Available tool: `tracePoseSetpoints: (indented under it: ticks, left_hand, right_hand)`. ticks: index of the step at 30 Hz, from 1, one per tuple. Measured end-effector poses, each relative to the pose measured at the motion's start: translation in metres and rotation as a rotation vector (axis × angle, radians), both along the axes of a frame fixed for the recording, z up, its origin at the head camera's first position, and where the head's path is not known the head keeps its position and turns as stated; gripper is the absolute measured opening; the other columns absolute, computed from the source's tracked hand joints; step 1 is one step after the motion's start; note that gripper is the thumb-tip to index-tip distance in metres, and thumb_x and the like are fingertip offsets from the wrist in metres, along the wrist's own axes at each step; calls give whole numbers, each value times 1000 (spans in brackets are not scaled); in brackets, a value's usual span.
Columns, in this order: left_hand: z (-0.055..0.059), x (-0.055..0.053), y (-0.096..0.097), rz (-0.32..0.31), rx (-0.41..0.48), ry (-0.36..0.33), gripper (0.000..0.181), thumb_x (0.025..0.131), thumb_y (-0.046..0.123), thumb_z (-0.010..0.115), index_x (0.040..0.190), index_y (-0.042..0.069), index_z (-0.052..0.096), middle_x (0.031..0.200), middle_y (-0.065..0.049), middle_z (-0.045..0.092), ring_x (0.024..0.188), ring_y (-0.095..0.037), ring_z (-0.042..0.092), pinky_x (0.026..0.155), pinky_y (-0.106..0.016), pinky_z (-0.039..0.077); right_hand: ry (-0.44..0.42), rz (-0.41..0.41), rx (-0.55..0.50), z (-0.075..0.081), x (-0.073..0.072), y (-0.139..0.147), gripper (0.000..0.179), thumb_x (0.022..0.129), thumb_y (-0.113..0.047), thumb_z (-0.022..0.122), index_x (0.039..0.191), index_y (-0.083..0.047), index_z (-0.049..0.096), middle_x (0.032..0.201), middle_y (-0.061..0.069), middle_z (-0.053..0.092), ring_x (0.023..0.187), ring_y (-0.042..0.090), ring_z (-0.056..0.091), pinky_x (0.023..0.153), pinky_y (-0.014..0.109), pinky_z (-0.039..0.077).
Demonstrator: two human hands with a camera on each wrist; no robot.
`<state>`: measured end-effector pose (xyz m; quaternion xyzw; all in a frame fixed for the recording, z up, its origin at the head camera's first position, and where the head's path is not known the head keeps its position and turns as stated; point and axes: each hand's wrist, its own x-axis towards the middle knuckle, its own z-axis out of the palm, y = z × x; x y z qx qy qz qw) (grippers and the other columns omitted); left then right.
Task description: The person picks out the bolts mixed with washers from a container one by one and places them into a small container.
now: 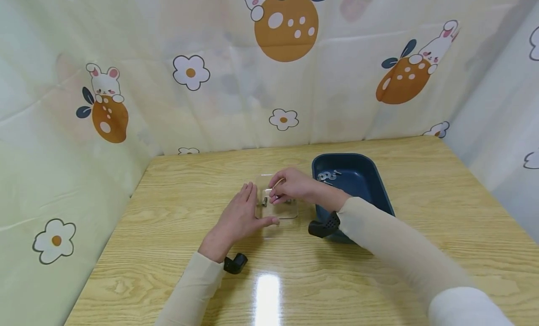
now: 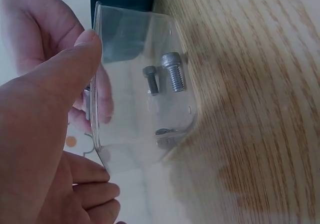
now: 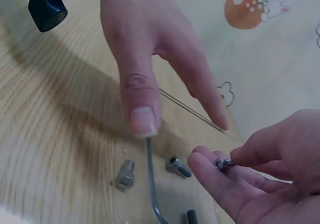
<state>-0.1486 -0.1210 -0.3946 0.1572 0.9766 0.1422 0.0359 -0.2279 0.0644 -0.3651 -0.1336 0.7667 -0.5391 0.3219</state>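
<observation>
A clear plastic box (image 2: 125,109) stands on the wooden table, with a large socket-head bolt (image 2: 173,72), a smaller screw (image 2: 151,79) and a partly hidden metal piece (image 2: 164,138) inside. My left hand (image 1: 240,213) rests against the box: its straight fingers lie along the left side, and the thumb touches the near rim. Over the box, my right hand (image 1: 290,184) pinches a small socket-head screw (image 3: 223,162) between thumb and forefinger. In the right wrist view, a bolt (image 3: 126,175) and another screw (image 3: 178,166) lie below that hand.
A dark blue bin (image 1: 381,188) sits right of the box, under my right forearm; several washers (image 1: 326,176) and small screws lie at its far left. Black wrist cameras (image 1: 324,226) jut from both wrists. A patterned curtain (image 1: 227,111) hangs behind the table.
</observation>
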Motion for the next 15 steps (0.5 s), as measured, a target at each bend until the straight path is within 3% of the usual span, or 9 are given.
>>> tracePoseSetpoints:
  ticks: [9, 15]
  left_hand:
    - [1, 1, -1, -24, -15, 20, 108, 86, 65, 64, 154, -7, 21, 161, -27, 22, 152, -36, 20, 125, -46, 22]
    - [0, 2, -1, -25, -16, 14, 108, 87, 65, 63, 155, -6, 20, 161, -27, 21, 152, -36, 19, 125, -44, 21]
  right_hand:
    - [-14, 62, 63, -10, 5, -14, 36, 96, 3, 51, 131, 13, 51, 100, 21, 68, 81, 18, 68, 93, 44, 58]
    - [-8, 111, 97, -12, 8, -18, 40, 96, 2, 49, 133, 15, 51, 103, 22, 68, 83, 18, 67, 92, 40, 58]
